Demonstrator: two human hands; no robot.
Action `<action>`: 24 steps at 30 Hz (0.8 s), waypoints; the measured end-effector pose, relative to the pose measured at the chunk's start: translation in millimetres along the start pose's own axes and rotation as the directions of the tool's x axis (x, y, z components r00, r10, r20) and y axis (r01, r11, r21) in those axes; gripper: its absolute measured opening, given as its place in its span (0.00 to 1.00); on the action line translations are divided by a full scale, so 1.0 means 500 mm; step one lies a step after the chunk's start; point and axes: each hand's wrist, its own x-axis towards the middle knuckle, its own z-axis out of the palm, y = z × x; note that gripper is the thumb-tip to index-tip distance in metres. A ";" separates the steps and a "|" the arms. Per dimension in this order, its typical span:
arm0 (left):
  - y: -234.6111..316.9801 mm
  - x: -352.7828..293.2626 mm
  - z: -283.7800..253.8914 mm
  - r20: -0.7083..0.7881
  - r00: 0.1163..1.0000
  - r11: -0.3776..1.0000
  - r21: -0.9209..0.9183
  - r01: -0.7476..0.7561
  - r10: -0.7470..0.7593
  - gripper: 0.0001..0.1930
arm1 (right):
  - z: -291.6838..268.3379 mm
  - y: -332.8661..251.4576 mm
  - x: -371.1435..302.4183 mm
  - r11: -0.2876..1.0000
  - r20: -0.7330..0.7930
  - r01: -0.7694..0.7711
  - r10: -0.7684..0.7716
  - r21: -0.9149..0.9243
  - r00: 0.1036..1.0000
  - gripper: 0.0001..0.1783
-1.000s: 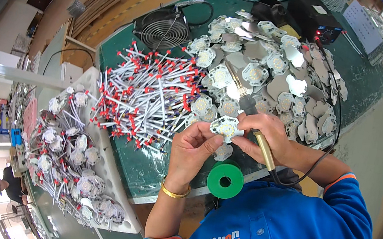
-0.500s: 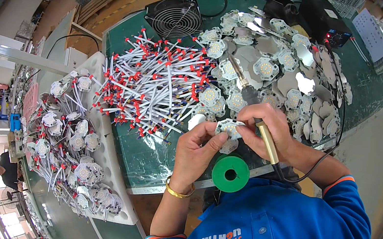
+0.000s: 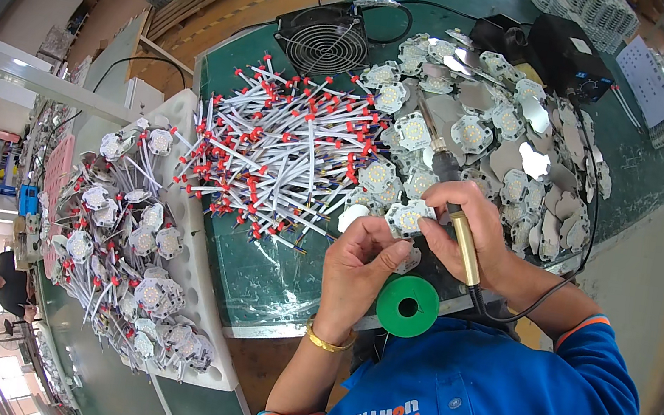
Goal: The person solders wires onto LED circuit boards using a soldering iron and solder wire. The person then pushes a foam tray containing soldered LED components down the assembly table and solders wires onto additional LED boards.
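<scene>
lamp board, pale and many-sided with small yellow dots on its face, is near the centre of the frame, in the fingertips of the right hand. that same hand also grasps a soldering iron, its brass-coloured handle under the palm and its tip slanting toward the upper left, over a pile of similar boards. the left hand, with a gold bracelet at its wrist, is half curled at the lower left edge of the lamp board; whether its fingers grip the board cannot be told.

a green spool is just below the hands. left of the pile, white wires with red bits lie heaped on the green table. a black fan stands above the wires, and a black box sits in the upper right. at the lower left, a white tray bears boards with wires.
</scene>
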 end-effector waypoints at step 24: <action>-0.003 -0.070 -0.155 -0.467 0.792 0.756 0.654 0.010 0.393 0.03 | -0.017 0.025 -0.039 0.999 -0.009 0.021 -0.021 0.039 1.000 0.14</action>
